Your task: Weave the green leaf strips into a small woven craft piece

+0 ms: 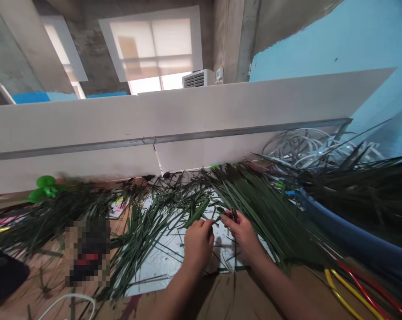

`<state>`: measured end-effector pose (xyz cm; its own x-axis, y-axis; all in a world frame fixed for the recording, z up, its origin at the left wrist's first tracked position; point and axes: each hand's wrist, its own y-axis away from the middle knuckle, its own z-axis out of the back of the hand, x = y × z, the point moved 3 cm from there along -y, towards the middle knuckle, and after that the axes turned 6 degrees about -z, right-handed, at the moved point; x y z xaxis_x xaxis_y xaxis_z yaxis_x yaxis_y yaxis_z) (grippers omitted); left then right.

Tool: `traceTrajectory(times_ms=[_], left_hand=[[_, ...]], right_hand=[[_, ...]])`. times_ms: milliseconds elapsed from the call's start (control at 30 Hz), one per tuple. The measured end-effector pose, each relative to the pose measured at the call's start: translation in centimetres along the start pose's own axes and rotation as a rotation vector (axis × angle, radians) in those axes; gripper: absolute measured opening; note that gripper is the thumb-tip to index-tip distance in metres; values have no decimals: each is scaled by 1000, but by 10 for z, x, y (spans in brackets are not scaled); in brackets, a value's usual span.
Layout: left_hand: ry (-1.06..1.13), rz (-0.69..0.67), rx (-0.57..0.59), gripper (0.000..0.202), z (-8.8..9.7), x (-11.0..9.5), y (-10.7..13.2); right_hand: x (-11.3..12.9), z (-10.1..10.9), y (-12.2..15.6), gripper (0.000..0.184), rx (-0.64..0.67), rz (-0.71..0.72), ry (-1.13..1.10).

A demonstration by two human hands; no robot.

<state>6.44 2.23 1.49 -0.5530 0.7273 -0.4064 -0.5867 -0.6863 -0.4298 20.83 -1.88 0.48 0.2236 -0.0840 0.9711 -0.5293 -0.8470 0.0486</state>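
Observation:
My left hand [198, 240] is closed, its thumb and fingertips pinched on a narrow green leaf strip [198, 214] that sticks up past the knuckles. Beside it, my right hand [241, 231] has its fingers curled round a small folded piece of leaf [220, 210]. The two hands almost meet over a white board [161, 251] scattered with thin leaf offcuts. A heap of cut leaf strips [139, 240] lies left of my hands. Long, wide green leaves [264, 209] are stacked just to the right. How the pieces join between my fingertips is too small to make out.
A blue basin [347, 226] with more long leaves stands at the right. Coiled white strapping [307, 144] sits behind it. Red tubing [364, 284] and yellow tubing [341, 291] lie at lower right. A green plastic object [47, 189] stands far left. A white partition [201, 111] closes the back.

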Motion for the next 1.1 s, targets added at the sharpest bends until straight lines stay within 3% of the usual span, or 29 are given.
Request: traceTrajectory(times_ms=[100,167,300,467,600,767,900,1100], left_hand=[[-187,-71,35,35,1,-5,0],[-157,-93,10,32,2,-6,0],[218,-34,-41,25,3,-1,-2],[634,111,15,24,-7,12,-8],[797,200,72,15,-10,19,-12],[1148,475,39,32,-7,22,-11],[1285,548,-87,42,-7,25,-11],[1312,517,-89,37,-7,22,-11]], right_hand=[[-3,3,-3,43,-24,17,-42],[-2,5,-4,39,-20,17,-47],[1,8,-7,31,22,27,-20],[3,7,-10,27,114,61,23],[3,7,-11,35,103,72,65],[1,6,-6,47,124,-49,43],[0,2,0,43,202,-89,58],[-9,-7,5,53,277,-155,64]])
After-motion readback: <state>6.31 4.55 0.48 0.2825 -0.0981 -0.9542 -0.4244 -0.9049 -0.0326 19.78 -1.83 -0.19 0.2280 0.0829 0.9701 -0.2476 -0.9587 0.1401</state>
